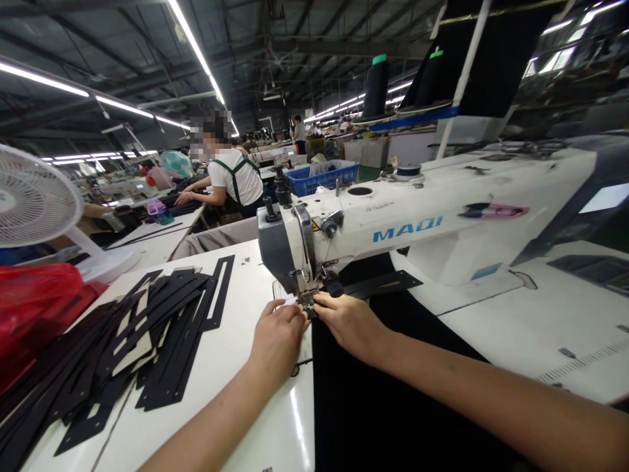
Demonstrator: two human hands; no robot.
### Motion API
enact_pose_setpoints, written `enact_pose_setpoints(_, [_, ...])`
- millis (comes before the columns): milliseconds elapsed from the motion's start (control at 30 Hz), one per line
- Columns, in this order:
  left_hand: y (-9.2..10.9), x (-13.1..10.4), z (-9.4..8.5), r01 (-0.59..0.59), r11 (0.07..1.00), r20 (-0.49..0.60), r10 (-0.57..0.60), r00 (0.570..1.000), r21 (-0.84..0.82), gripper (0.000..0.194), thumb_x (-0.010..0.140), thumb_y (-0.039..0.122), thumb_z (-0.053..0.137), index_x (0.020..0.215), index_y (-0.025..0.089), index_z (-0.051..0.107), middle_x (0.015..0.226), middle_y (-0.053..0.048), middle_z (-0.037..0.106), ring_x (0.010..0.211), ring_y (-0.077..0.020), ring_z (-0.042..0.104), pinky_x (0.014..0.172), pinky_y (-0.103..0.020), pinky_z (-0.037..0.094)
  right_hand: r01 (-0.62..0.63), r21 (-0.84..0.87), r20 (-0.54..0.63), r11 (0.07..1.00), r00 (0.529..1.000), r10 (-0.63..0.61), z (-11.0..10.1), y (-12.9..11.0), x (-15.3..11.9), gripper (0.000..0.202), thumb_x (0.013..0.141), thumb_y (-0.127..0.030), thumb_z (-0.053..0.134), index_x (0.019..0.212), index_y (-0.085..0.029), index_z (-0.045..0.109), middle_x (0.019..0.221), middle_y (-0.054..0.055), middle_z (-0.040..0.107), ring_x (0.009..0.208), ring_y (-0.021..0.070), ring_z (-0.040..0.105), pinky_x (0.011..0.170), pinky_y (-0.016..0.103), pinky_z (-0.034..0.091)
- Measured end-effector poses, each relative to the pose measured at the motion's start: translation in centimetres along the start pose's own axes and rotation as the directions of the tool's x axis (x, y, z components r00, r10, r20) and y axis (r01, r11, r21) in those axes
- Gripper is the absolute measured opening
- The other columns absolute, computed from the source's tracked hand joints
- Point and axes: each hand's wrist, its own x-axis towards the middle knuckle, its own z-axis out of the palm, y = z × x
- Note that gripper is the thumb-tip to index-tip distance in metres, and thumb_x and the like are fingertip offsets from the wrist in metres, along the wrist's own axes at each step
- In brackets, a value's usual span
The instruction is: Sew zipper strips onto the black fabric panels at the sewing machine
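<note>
My left hand (279, 337) is at the needle area of a white sewing machine (354, 226), its fingers curled and pressed down beside the presser foot (307, 298). Close on the other side, my right hand (351, 324) has thumb and fingers pinched together at the edge of a large black fabric piece (373, 393). That fabric runs from under the machine arm down toward me. What my left fingers grip, if anything, is hidden. Behind my right hand a black strip (386, 283) lies on the fabric.
A pile of black slotted strips (167, 328) covers the table's left side. Beyond it stand a white fan (37, 196) and a red plastic bag (39, 308). A blue basket (322, 177) is behind the machine. A person (233, 167) works at a table further back.
</note>
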Motion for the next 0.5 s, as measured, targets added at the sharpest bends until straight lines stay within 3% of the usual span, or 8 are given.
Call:
enact_pose_setpoints(200, [-0.19,0.13,0.58,0.006,1.000,-0.074,-0.007,0.997,-0.022,0.022,0.089,0.015,0.044,0.073,0.016,0.059,0.078,-0.004,0.067,0.073,-0.0169,0.062,0.080,-0.036,0.047,-0.003,-0.020,0.035,1.000,0.999,0.004,-0.10,0.13,0.37,0.024,0.086,-0.011,0.042,0.096,-0.015,0.064,0.107,0.008,0.062,0.089,0.0193,0.057,0.078,0.029,0.046])
enact_pose_setpoints(500, [-0.23,0.09,0.79,0.066,0.997,-0.086,-0.070,0.994,-0.043,0.019,0.087,0.012,0.047,0.074,0.015,0.060,0.078,-0.005,0.067,0.071,-0.0185,0.062,0.077,-0.037,0.048,-0.010,-0.026,-0.022,1.000,1.000,0.010,0.55,0.38,0.50,0.023,0.085,-0.011,0.044,0.095,-0.018,0.064,0.101,0.006,0.064,0.081,0.0179,0.059,0.071,0.027,0.045])
